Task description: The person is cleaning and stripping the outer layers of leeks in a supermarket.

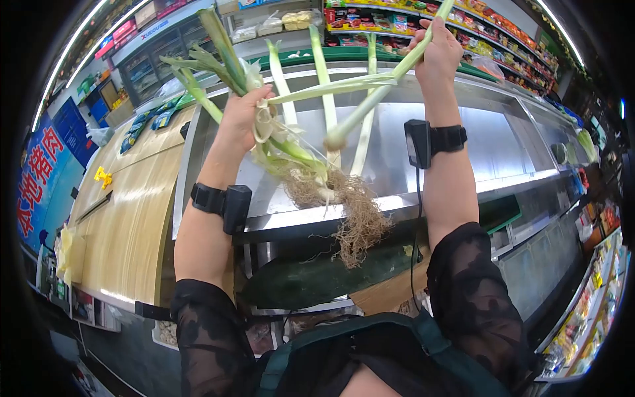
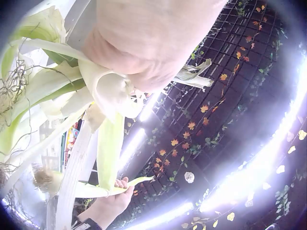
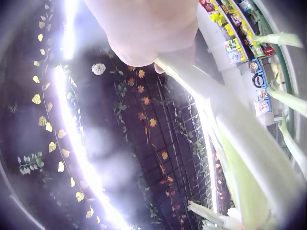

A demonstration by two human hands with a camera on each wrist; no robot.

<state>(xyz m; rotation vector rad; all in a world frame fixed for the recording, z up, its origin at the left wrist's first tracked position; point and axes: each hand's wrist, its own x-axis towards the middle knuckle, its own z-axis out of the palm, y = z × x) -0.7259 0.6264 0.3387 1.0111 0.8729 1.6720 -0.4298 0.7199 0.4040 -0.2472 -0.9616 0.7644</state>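
Person stands at a steel counter (image 1: 509,142), both arms raised, a black cam strapped to each wrist; L hand (image 1: 241,118) has its fingers curled tight round a bunch of leeks (image 1: 291,155), gripping near where white shanks turn green; leaves fan out up and sideways, while the tangled roots (image 1: 360,221) hang down past the counter's front edge. R hand (image 1: 440,53), higher and off to the right, has fingers closed round a single leek (image 1: 377,92), held on a slant; its pale butt end points down-left toward the bunch and crosses in front of the spread leaves, green top poking out above the fist. L wrist view: pale sheaths bulge out from under the palm, R hand small in the distance; R wrist view: the stalk runs out of the fist, lit ceiling w/ leaf decor behind. Wooden counter (image 1: 132,198) adjoins on the left; shelves (image 1: 397,23) of packaged goods stand behind.
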